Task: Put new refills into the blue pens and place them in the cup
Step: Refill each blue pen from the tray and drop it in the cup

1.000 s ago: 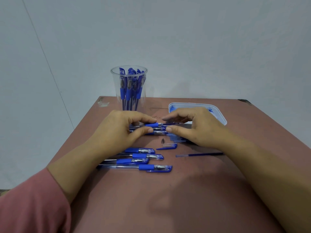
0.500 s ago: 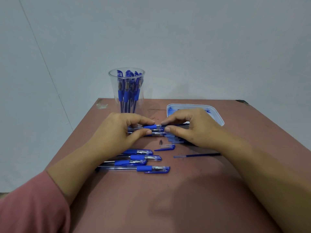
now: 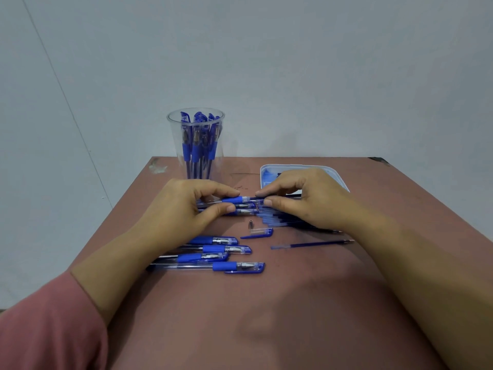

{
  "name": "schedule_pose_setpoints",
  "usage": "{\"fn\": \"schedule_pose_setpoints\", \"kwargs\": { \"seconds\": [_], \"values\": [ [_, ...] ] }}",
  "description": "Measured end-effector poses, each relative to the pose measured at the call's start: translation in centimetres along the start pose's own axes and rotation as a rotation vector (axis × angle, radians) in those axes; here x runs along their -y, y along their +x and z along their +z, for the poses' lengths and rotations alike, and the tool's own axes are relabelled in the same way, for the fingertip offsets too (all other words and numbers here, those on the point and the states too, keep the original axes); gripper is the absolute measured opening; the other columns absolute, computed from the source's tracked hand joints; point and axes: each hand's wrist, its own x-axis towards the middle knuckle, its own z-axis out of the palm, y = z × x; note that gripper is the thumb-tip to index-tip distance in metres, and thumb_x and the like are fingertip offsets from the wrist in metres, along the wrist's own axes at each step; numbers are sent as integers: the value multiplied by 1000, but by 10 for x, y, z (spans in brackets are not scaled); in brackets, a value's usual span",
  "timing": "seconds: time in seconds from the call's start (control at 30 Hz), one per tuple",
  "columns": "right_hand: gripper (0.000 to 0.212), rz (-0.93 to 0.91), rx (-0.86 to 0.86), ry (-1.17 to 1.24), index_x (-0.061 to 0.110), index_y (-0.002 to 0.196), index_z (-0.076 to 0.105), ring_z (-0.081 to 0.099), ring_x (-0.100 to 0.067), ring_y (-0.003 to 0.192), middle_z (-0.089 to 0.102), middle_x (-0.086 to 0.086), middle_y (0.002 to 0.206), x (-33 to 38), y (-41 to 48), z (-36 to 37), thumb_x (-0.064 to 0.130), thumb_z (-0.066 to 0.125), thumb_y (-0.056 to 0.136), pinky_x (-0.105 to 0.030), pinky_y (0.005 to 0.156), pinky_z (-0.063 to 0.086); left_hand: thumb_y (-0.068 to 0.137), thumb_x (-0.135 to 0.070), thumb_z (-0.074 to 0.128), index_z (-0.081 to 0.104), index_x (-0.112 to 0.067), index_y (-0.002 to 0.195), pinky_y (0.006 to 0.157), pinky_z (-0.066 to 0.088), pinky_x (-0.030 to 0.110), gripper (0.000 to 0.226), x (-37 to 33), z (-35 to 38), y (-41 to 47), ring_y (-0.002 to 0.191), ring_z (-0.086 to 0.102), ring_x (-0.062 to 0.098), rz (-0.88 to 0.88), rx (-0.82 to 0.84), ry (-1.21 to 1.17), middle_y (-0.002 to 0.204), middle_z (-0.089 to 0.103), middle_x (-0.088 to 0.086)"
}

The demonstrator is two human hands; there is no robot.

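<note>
Left hand (image 3: 184,206) and right hand (image 3: 306,198) meet over mid-table (image 3: 293,303), both on one pen (image 3: 234,200). Pen held level just above the table, long axis left-right, blue grip at centre, writing end pointing right. Left thumb and index clamped on the blue grip, other fingers curled behind. Right thumb and index pinched together on the pen's right end; cannot tell if they hold the nose or the refill there. More pens (image 3: 241,211) lie on the table right under it, same axis. Refill pile (image 3: 274,221) partly under right hand. Metal tip (image 3: 250,223) stands loose near the hands, cap (image 3: 258,233) lying just beside it, clip toward camera. Single refill (image 3: 312,245) lies left-right, point to the right, near right wrist. Four capped pens (image 3: 221,252) in a row by left forearm, axes left-right, caps to the right. Cup (image 3: 196,145) upright at far edge, behind left hand, pens inside standing caps up. Tray (image 3: 338,174) behind right hand, partly hidden.
</note>
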Motion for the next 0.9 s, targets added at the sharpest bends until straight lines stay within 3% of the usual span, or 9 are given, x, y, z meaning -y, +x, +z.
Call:
{"fn": "schedule_pose_setpoints", "kwargs": {
  "seconds": [0.07, 0.23, 0.33, 0.43, 0.67, 0.9],
  "values": [
    [25, 10, -8, -7, 45, 94, 69, 62, 5, 88, 69, 22, 87, -1, -1, -4, 21, 70, 86, -7, 81, 45, 80, -36, 72, 70, -44, 100, 73, 51, 17, 22, 3, -1, 0, 82, 66, -4, -26, -4, -15, 85, 70, -26],
    [22, 121, 3, -7, 42, 88, 72, 65, -1, 91, 73, 16, 90, -9, -2, -28, 21, 71, 85, -25, 88, 51, 80, -27, 74, 70, -40, 100, 63, 38, 0, 24, 4, -3, 0, 71, 59, -13, -37, -24, -13, 75, 61, -43],
    [15, 173, 29, -29, 33, 93, 75, 64, 2, 90, 72, 18, 89, -15, -3, -39, 21, 71, 85, -24, 87, 49, 80, -24, 75, 65, -45, 96, 62, 36, -1, 28, 2, -4, 0, 69, 58, -16, -22, -35, -22, 73, 59, -45],
    [12, 224, 97, -137, 35, 91, 74, 63, -2, 85, 71, 15, 86, -20, -4, -39, 25, 72, 84, -27, 84, 51, 80, -26, 74, 63, -48, 96, 64, 38, 0, 29, 1, -4, 0, 73, 58, -16, -18, -31, -18, 74, 58, -46],
    [15, 257, 188, -284, 43, 85, 71, 59, 3, 83, 64, 22, 77, -15, -5, -34, 31, 77, 79, -14, 74, 41, 79, -31, 73, 68, -43, 100, 66, 40, 0, 24, 4, -3, 1, 77, 60, -15, -30, -19, -11, 76, 59, -46],
    [20, 254, 207, -311, 45, 85, 67, 58, 5, 86, 64, 24, 83, -19, -4, -30, 29, 78, 78, -16, 72, 43, 79, -31, 72, 68, -41, 100, 63, 38, 0, 24, 4, -2, 1, 70, 59, -13, -28, -19, -5, 73, 59, -43]
  ]
}}
